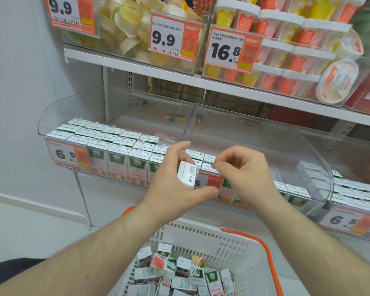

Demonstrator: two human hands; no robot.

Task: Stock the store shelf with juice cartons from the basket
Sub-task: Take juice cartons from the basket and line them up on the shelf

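My left hand (175, 182) grips a small white juice carton (187, 175) in front of the clear shelf bin (51, 116), thumb under it and fingers over its top. Just to its right, my right hand (244, 169) hovers with curled fingers and holds nothing that I can see. Rows of upright juice cartons (115, 144) fill the left part of the bin. Below, a white basket (201, 238) with orange handles (263, 251) holds several loose juice cartons (179, 272).
A clear divider (189, 122) splits the bin; the section behind it holds few items. More cartons (350, 189) stand in the bin at right. An upper shelf (137, 69) carries fruit cups, tubs and price tags. A white wall is at left.
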